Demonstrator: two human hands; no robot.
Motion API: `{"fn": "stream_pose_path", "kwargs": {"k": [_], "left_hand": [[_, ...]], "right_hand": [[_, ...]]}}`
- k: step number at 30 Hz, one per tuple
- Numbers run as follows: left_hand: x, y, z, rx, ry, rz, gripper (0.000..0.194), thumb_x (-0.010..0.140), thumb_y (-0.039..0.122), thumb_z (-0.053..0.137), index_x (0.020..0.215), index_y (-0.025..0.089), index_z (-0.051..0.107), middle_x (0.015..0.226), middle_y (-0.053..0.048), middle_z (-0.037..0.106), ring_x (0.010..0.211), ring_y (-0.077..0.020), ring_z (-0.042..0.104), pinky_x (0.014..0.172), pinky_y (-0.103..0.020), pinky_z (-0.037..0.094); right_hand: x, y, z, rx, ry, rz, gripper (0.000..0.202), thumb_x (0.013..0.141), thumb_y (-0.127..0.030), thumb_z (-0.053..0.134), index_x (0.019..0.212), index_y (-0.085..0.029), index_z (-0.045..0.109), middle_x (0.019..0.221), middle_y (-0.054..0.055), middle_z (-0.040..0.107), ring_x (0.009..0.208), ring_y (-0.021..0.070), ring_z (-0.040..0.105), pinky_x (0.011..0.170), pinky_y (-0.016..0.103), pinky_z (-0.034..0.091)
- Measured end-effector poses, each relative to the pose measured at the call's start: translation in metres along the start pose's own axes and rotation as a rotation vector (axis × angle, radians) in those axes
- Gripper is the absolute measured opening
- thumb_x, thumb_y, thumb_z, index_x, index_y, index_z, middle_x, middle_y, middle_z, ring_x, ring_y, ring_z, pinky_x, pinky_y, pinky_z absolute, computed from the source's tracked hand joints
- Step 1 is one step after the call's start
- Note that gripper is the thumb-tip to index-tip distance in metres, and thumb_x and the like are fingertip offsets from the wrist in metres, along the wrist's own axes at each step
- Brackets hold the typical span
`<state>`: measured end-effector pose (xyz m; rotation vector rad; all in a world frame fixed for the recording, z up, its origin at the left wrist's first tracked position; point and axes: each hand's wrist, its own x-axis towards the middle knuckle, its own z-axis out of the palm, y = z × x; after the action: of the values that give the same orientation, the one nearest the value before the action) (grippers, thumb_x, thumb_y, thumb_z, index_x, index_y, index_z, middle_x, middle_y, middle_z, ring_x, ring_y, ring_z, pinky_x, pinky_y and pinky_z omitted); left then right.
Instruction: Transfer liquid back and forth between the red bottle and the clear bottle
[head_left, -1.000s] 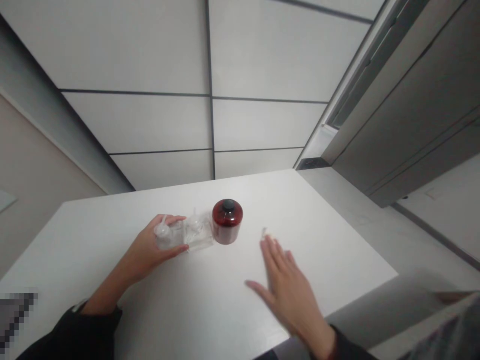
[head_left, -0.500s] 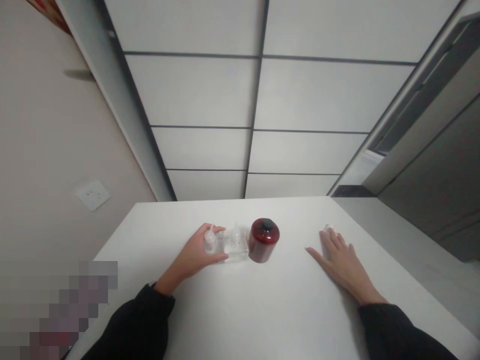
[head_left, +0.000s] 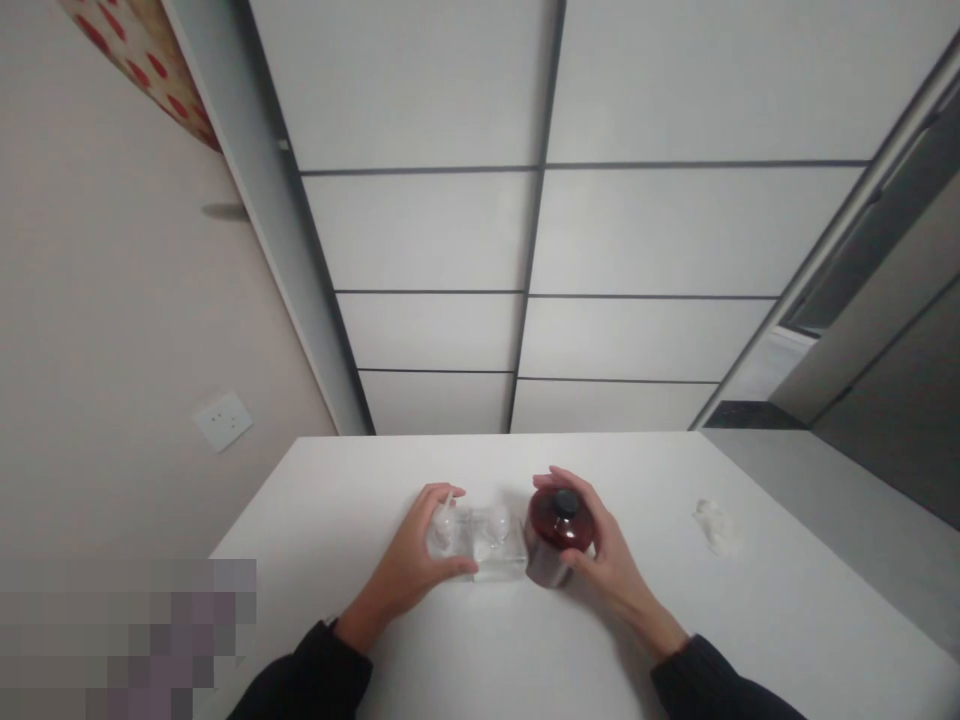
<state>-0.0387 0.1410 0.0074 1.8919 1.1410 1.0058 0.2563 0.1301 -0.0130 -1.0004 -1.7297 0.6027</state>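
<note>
My left hand [head_left: 420,555] is wrapped round the left side of a clear container [head_left: 499,555] with white-capped tops, fingers behind it and thumb in front. Directly right of it, nearly touching, stands a dark red bottle [head_left: 551,545] with a black cap. My right hand [head_left: 611,550] grips this bottle from the right, its fingers behind and its thumb across the front. Both items rest upright on the white table [head_left: 480,650].
A crumpled white tissue [head_left: 718,527] lies on the table's right side. Beyond the far edge are white panelled doors [head_left: 442,230]. A socket [head_left: 223,421] is on the left wall.
My right hand has left the crumpled tissue and moved left to take hold of the red bottle. My left hand stays at the clear container. The camera view has shifted.
</note>
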Motion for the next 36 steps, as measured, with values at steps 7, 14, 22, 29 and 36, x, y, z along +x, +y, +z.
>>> {"fn": "stream_pose_path", "kwargs": {"k": [7,14,22,29,36], "left_hand": [[0.001,-0.001,0.0,-0.013,0.041,0.011,0.097,0.065,0.101,0.066,0.121,0.022,0.064,0.131,-0.015,0.06,0.131,-0.0385,0.058,0.118,-0.052,0.044],[-0.004,0.004,-0.001,0.022,0.015,-0.082,0.079,0.075,0.046,0.092,0.139,0.022,0.054,0.139,-0.014,0.063,0.136,-0.0356,0.059,0.123,-0.052,0.041],[-0.003,0.009,-0.002,0.064,-0.041,-0.085,0.092,0.068,0.03,0.095,0.149,0.025,0.053,0.139,-0.012,0.068,0.133,-0.0358,0.062,0.121,-0.054,0.042],[-0.003,0.003,0.0,0.076,-0.058,-0.062,0.095,0.07,0.029,0.092,0.155,0.028,0.05,0.138,-0.011,0.071,0.129,-0.0343,0.063,0.12,-0.054,0.043],[-0.004,0.003,-0.001,0.067,-0.08,-0.062,0.095,0.072,0.033,0.093,0.157,0.029,0.05,0.143,-0.011,0.07,0.131,-0.0348,0.062,0.12,-0.054,0.043]], "right_hand": [[-0.016,0.019,-0.005,0.115,-0.033,0.188,0.108,0.074,-0.081,0.084,0.159,-0.029,0.042,0.147,0.017,0.061,0.132,0.0388,0.063,0.117,0.055,0.047],[-0.011,0.014,-0.006,0.213,-0.171,0.31,0.119,0.067,-0.067,0.096,0.161,-0.026,0.036,0.147,0.017,0.061,0.132,0.0363,0.064,0.119,0.056,0.045],[-0.003,0.006,-0.009,0.219,-0.204,0.312,0.099,0.061,-0.069,0.099,0.138,-0.022,0.058,0.133,0.016,0.069,0.124,0.0381,0.067,0.113,0.055,0.05],[-0.001,0.002,-0.009,0.248,-0.249,0.326,0.099,0.058,-0.072,0.098,0.132,-0.022,0.056,0.127,0.013,0.07,0.119,0.0358,0.067,0.106,0.051,0.052],[0.002,-0.001,-0.01,0.251,-0.263,0.345,0.098,0.058,-0.071,0.099,0.132,-0.02,0.06,0.128,0.014,0.071,0.123,0.0387,0.067,0.113,0.056,0.049]]}}
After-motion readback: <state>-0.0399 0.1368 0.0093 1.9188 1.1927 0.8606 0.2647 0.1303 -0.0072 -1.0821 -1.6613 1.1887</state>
